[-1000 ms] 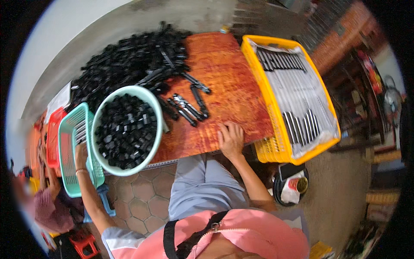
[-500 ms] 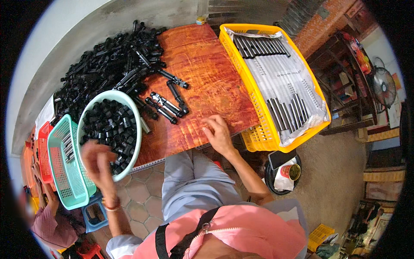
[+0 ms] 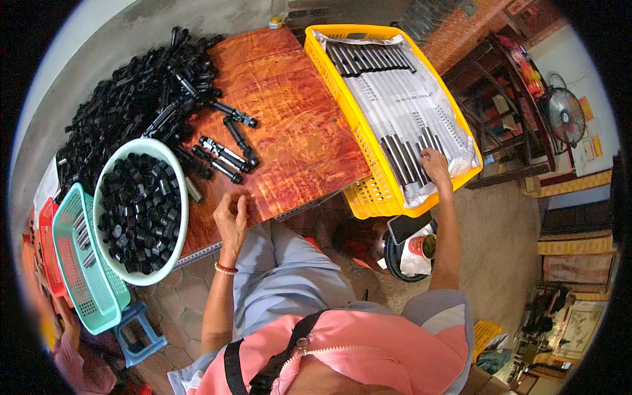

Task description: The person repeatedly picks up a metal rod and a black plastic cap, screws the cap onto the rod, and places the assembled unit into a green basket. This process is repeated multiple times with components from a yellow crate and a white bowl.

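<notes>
Metal rods [image 3: 409, 158] in the yellow crate [image 3: 368, 191] lie under the right hand [image 3: 434, 162].

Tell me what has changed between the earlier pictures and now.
The right hand left the table edge and reached right into the yellow crate, onto the metal rods. The left hand came away from the baskets by the bowl to the table edge; whether it holds anything is unclear. Bowl, black parts and crate stayed put.

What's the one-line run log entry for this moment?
left hand: resting on wooden table edge, holding nothing visible | right hand: on dark rods in yellow crate | nearby: bowl of black caps
</notes>
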Demonstrator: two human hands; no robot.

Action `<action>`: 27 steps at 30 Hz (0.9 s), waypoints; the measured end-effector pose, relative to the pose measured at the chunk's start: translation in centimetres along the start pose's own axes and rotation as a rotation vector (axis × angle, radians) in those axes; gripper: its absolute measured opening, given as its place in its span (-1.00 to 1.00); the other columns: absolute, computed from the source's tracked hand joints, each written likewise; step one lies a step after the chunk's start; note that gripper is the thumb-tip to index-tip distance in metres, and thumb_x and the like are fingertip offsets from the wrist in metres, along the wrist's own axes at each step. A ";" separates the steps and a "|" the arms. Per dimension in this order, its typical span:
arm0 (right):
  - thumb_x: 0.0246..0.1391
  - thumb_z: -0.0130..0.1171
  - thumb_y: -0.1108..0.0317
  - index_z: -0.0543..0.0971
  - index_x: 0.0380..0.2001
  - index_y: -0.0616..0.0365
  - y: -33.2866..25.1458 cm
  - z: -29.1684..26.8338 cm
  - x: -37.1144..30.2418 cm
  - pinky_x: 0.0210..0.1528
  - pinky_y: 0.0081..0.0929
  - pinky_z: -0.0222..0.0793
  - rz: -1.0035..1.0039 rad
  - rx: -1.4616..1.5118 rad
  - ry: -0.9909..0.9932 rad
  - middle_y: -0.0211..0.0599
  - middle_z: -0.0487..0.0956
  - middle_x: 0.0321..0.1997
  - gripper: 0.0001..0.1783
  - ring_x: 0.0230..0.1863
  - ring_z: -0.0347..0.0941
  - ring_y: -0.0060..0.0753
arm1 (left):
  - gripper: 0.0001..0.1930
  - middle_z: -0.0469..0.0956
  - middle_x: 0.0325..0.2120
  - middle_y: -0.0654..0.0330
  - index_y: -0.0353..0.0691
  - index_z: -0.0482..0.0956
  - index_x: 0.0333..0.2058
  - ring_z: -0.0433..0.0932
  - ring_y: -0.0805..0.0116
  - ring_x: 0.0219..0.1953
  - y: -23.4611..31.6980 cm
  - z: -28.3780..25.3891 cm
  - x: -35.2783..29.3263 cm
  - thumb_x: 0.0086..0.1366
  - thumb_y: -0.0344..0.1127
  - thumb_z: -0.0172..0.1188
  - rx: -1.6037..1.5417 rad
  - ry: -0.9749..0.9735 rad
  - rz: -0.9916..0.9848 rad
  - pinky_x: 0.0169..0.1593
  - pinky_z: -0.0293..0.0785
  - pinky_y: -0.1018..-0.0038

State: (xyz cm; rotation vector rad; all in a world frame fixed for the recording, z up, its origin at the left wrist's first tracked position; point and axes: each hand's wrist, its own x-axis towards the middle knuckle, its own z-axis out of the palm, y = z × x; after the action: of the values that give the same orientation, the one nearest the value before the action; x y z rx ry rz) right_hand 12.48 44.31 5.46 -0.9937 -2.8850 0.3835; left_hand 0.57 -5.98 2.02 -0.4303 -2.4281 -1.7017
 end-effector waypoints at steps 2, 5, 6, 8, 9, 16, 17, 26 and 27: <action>-0.12 0.13 0.30 0.53 -0.18 0.28 0.5 1.6 0.6 -0.07 -0.30 0.36 -0.044 0.003 0.038 -0.01 0.57 -0.24 -0.60 -0.17 0.49 -0.04 | -0.88 0.51 -0.60 0.13 -0.37 0.53 -0.39 0.48 0.44 -0.56 -1.3 -0.4 -0.3 0.21 -0.42 0.09 0.038 0.011 0.021 -0.46 0.37 0.50; -0.12 0.16 0.33 0.51 -0.15 0.22 0.9 3.8 2.2 -0.09 -0.29 0.36 -0.065 -0.020 0.009 -0.02 0.56 -0.26 -0.61 -0.19 0.49 -0.07 | -0.90 0.52 -0.57 0.09 -0.36 0.55 -0.40 0.49 0.39 -0.54 -1.4 -0.2 -0.3 0.18 -0.43 0.12 0.100 0.006 -0.005 -0.42 0.39 0.48; -0.12 0.16 0.36 0.50 -0.13 0.20 -0.6 3.4 2.0 -0.11 -0.28 0.36 -0.110 -0.035 -0.023 -0.04 0.56 -0.29 -0.60 -0.21 0.49 -0.08 | -0.89 0.56 -0.53 0.12 -0.36 0.56 -0.39 0.53 0.41 -0.48 -1.5 -0.6 -0.4 0.19 -0.43 0.12 0.140 -0.017 -0.038 -0.35 0.43 0.49; -0.15 0.18 0.44 0.47 -0.07 0.16 -1.1 3.1 2.1 -0.15 -0.26 0.36 -0.141 -0.067 -0.026 -0.08 0.55 -0.36 -0.54 -0.25 0.49 -0.09 | -0.88 0.54 -0.57 0.09 -0.35 0.56 -0.40 0.52 0.37 -0.51 -1.4 -0.5 -0.4 0.19 -0.41 0.13 0.096 -0.058 -0.095 -0.39 0.41 0.46; -0.18 0.18 0.50 0.45 -0.04 0.15 -0.2 3.6 2.8 -0.19 -0.23 0.36 -0.151 -0.089 -0.046 -0.12 0.53 -0.41 -0.49 -0.30 0.49 -0.11 | -0.88 0.53 -0.56 0.08 -0.34 0.56 -0.40 0.53 0.31 -0.51 -1.1 -0.7 -0.3 0.19 -0.39 0.13 0.134 -0.047 -0.037 -0.39 0.41 0.44; -0.31 0.05 0.60 0.37 0.00 0.17 0.2 3.6 3.2 0.05 -0.16 0.27 -0.269 -0.096 -0.106 0.09 0.45 -0.04 -0.37 0.03 0.35 0.12 | -0.89 0.52 -0.54 0.05 -0.32 0.54 -0.41 0.53 0.20 -0.50 -2.3 -0.2 -0.7 0.18 -0.39 0.12 0.124 0.033 0.061 -0.40 0.41 0.40; -0.32 0.07 0.59 0.37 0.01 0.16 0.7 3.9 3.1 0.07 -0.16 0.26 -0.264 -0.056 -0.070 0.06 0.45 -0.03 -0.36 0.05 0.33 0.09 | -0.88 0.52 -0.53 0.04 -0.32 0.54 -0.41 0.53 0.19 -0.49 -2.2 -0.2 -0.7 0.18 -0.38 0.12 0.121 0.027 0.057 -0.40 0.41 0.40; -0.31 0.02 0.68 0.38 -0.08 0.29 -11.6 -6.7 -3.4 0.02 -0.20 0.24 -0.353 -0.012 0.436 -0.02 0.39 -0.16 -0.45 -0.07 0.35 0.07 | -0.89 0.51 -0.46 -0.04 -0.35 0.49 -0.39 0.51 -0.02 -0.39 -1.4 -0.5 -0.8 0.16 -0.41 0.11 0.095 0.001 0.036 -0.30 0.42 0.28; -0.33 0.01 0.69 0.39 -0.13 0.29 -13.8 -7.8 -4.4 0.01 -0.24 0.25 -0.410 0.088 0.411 -0.05 0.39 -0.18 -0.48 -0.09 0.36 0.01 | -0.88 0.54 -0.46 0.00 -0.34 0.49 -0.38 0.55 0.14 -0.42 -2.0 -0.5 -0.9 0.17 -0.40 0.13 0.102 -0.013 0.007 -0.35 0.44 0.34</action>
State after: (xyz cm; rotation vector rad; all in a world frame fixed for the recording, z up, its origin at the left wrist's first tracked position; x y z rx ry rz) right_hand 8.80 32.73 16.62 -0.3890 -2.5738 0.2386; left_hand 0.81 -7.25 0.17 -0.4369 -2.5060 -1.5679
